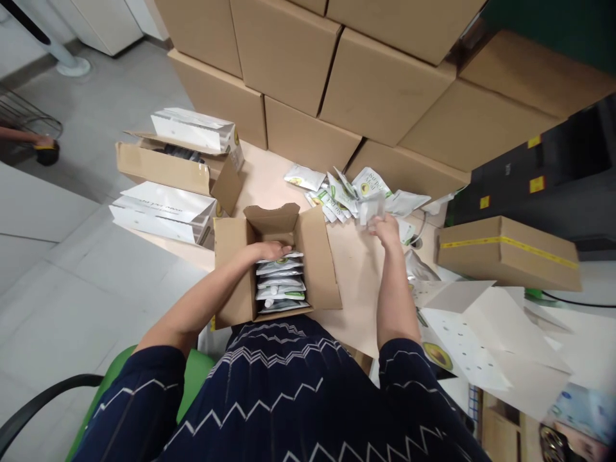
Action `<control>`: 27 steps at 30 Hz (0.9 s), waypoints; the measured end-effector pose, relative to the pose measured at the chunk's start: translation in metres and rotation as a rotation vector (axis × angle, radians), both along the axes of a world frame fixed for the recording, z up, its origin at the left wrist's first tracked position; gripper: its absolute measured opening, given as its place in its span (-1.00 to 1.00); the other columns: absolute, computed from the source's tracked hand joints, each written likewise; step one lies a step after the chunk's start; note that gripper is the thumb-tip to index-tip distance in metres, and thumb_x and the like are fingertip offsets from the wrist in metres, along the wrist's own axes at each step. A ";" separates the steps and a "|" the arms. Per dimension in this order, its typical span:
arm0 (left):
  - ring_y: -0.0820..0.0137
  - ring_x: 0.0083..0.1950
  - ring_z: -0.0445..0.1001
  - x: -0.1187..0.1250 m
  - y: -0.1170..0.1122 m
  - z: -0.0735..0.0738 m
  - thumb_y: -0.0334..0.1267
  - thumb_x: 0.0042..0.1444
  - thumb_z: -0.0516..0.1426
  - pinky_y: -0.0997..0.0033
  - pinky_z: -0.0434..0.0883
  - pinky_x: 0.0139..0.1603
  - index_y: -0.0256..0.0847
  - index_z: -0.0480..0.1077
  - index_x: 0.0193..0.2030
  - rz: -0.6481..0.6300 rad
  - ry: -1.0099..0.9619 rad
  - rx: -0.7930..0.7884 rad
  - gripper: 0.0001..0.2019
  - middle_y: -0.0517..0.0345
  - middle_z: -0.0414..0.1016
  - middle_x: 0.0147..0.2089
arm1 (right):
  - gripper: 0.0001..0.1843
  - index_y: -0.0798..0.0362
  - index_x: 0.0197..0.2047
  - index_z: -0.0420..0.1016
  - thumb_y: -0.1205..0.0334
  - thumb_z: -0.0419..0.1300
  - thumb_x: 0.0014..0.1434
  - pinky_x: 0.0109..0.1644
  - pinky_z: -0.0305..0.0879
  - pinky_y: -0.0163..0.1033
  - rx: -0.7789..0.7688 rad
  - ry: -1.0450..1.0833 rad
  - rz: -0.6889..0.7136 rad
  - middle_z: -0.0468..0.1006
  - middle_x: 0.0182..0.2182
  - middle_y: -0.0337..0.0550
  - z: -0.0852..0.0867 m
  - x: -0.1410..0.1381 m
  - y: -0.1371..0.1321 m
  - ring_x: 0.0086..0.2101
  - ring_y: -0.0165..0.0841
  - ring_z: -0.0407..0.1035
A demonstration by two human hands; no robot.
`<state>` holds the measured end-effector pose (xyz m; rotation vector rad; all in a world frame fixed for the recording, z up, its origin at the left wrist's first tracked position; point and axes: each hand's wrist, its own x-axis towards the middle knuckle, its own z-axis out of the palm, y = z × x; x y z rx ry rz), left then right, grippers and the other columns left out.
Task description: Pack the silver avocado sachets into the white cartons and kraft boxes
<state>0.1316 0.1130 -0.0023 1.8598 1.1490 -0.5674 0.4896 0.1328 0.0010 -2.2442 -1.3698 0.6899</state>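
Note:
In front of me an open cardboard box [321, 276] holds several white and green pouches [282, 282] stacked in a row. My left hand [273, 250] reaches in over the box's left side and is closed at the far end of the row, against the top pouch; some of its fingers are hidden. My right hand [386, 230] is closed on a whitish pouch [370, 208], blurred by motion. It is held beside a loose heap of similar pouches [339, 192], some printed with an avocado.
Large cardboard boxes [298, 58] form a wall behind the table [353, 276]. White cartons [166, 208] and an opened brown box [163, 163] stand at the left. A yellow-taped box [510, 253] and unfolded white cartons [491, 340] are at the right. Another person's hand [43, 141] shows far left.

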 end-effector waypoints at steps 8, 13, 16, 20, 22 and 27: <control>0.07 0.37 0.31 -0.007 -0.044 0.035 0.25 0.28 -0.08 0.25 0.24 0.32 -0.24 0.13 0.44 -0.036 0.009 0.069 -0.25 -0.16 0.26 0.41 | -0.65 0.03 -0.27 0.50 -0.08 0.36 0.07 -0.20 0.55 -0.10 0.310 0.700 0.261 0.49 -0.42 -0.25 0.091 -0.037 -0.055 -0.34 -0.32 0.47; 0.08 0.42 0.23 -0.004 -0.067 0.032 0.00 0.38 -0.12 0.20 0.20 0.35 -0.20 0.09 0.44 -0.004 0.061 0.177 -0.42 -0.13 0.22 0.44 | -0.74 0.02 -0.14 0.59 0.04 0.28 0.19 -0.08 0.46 -0.14 0.293 0.455 0.761 0.61 -0.29 -0.20 0.144 -0.097 -0.060 -0.18 -0.24 0.50; 0.09 0.44 0.20 -0.004 -0.073 0.030 0.04 0.38 -0.15 0.19 0.19 0.36 -0.19 0.07 0.45 0.024 0.078 0.210 -0.41 -0.12 0.20 0.45 | -0.73 -0.07 0.00 0.59 0.13 0.16 0.29 0.00 0.42 -0.16 0.346 0.338 0.893 0.63 -0.15 -0.20 0.171 -0.116 -0.067 -0.09 -0.25 0.50; 0.09 0.46 0.14 -0.004 -0.075 0.028 0.04 0.39 -0.15 0.15 0.15 0.38 -0.13 0.04 0.46 0.029 0.092 0.216 -0.42 -0.07 0.13 0.49 | -0.68 -0.16 0.08 0.56 0.14 0.14 0.31 0.00 0.44 -0.13 0.411 0.377 0.852 0.61 -0.10 -0.22 0.190 -0.132 -0.083 -0.03 -0.22 0.48; 0.06 0.46 0.15 -0.004 -0.076 0.028 0.04 0.39 -0.15 0.12 0.16 0.37 -0.12 0.04 0.46 0.039 0.102 0.215 -0.42 -0.08 0.13 0.49 | -0.65 -0.13 0.13 0.53 0.10 0.14 0.31 0.02 0.45 -0.11 0.393 0.484 0.824 0.59 -0.10 -0.21 0.180 -0.147 -0.088 -0.02 -0.21 0.47; 0.02 0.44 0.17 -0.004 -0.076 0.031 0.01 0.38 -0.15 0.05 0.18 0.35 -0.19 0.05 0.45 0.017 0.074 0.218 -0.42 -0.16 0.14 0.47 | -0.59 -0.03 0.12 0.48 -0.03 0.14 0.30 0.03 0.48 -0.07 0.172 0.830 0.710 0.61 -0.13 -0.13 0.104 -0.182 -0.081 -0.07 -0.27 0.48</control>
